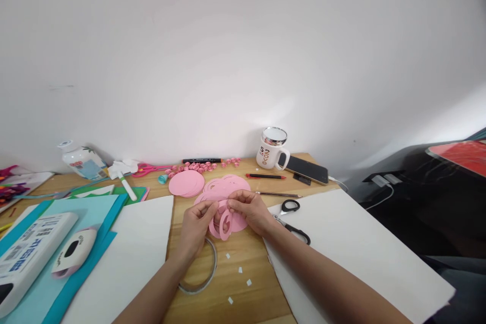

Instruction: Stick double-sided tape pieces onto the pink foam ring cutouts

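Note:
My left hand point(197, 223) and my right hand point(248, 211) meet over the wooden table point(243, 283), both pinching a pink paper spiral strip point(225, 223) that hangs in loops between them. Just behind the hands lie more pink cut spirals point(224, 186) and a stack of pink paper circles point(186, 183). A row of small rolled pink paper pieces point(201, 166) sits further back. A loop of tape point(201, 283) lies under my left wrist.
Black-handled scissors point(291, 215) lie right of my hands beside a white sheet point(353, 253). Another white sheet point(125, 258), blue paper point(76, 212) and a white device point(72, 252) are at left. A mug point(271, 149), phone point(307, 169), pens and pink scissors point(146, 168) line the back.

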{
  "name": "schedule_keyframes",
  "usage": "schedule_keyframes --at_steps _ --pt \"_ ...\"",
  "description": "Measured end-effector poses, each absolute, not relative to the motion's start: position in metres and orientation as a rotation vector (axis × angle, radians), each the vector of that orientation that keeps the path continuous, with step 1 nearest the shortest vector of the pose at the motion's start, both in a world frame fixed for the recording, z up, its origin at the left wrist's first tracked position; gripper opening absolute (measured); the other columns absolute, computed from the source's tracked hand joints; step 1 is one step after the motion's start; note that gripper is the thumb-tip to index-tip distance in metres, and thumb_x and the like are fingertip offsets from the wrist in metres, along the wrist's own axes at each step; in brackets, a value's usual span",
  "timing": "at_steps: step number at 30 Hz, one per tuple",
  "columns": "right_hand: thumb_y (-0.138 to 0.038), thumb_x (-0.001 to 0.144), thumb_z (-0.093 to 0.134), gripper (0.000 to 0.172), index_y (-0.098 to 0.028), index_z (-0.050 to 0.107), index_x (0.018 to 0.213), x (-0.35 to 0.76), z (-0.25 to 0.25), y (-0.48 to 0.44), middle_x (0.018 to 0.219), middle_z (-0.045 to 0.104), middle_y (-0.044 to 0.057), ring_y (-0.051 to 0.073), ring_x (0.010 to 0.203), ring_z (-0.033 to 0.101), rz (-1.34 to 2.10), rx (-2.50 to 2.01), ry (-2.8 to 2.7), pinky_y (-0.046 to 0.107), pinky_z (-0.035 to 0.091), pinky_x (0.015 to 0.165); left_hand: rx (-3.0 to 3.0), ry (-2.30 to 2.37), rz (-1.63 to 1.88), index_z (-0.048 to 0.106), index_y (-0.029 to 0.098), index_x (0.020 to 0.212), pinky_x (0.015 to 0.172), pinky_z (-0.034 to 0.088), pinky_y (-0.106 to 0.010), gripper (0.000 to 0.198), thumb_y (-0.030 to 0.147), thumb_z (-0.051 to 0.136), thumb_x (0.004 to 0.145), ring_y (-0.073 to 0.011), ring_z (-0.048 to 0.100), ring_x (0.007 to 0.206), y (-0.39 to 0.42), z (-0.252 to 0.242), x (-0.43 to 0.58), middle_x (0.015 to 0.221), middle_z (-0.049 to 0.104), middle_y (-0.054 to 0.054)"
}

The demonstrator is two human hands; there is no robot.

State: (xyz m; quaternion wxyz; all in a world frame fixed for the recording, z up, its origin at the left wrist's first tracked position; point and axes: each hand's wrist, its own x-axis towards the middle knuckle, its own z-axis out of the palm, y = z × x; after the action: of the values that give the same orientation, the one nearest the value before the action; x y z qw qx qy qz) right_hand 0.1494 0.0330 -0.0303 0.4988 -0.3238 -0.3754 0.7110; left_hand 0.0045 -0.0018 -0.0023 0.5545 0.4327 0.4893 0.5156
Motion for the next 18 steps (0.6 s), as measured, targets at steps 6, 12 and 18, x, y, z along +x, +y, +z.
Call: schedule_keyframes --at_steps 6,12,18 --pt "-0.024 0.055 0.078 0.018 -0.015 0.066 0.065 0.1489 -0.0292 0.0328 0.056 0.063 -0.002 0.008 0.053 0.053 1.66 -0.823 -0.919 0.022 0.043 0.058 0.999 1.148 1.216 0.061 0.013 0.057 0.04 0.037 -0.019 0.023 0.033 0.067 0.065 -0.0086 0.046 0.041 -0.0028 -0.0018 0.0053 0.048 0.053 0.003" --pt "-0.028 0.059 0.075 0.023 -0.016 0.07 0.077 0.1479 -0.0311 0.0336 0.064 0.067 0.001 0.011 0.06 0.058 1.738 -0.787 -0.849 0.026 0.046 0.065 0.992 1.203 1.248 0.061 0.013 0.057 0.04 0.035 -0.017 0.021 0.031 0.069 0.063 -0.007 0.044 0.043 -0.0018 -0.0022 0.004 0.05 0.053 0.004" --pt "-0.025 0.057 0.077 0.022 -0.016 0.069 0.075 0.149 -0.0301 0.0329 0.064 0.067 0.001 0.009 0.058 0.058 1.755 -0.777 -0.847 0.024 0.045 0.063 1.007 1.185 1.239 0.061 0.013 0.059 0.04 0.035 -0.017 0.02 0.03 0.066 0.066 -0.0067 0.043 0.042 -0.0011 -0.0051 0.0029 0.05 0.052 0.003"
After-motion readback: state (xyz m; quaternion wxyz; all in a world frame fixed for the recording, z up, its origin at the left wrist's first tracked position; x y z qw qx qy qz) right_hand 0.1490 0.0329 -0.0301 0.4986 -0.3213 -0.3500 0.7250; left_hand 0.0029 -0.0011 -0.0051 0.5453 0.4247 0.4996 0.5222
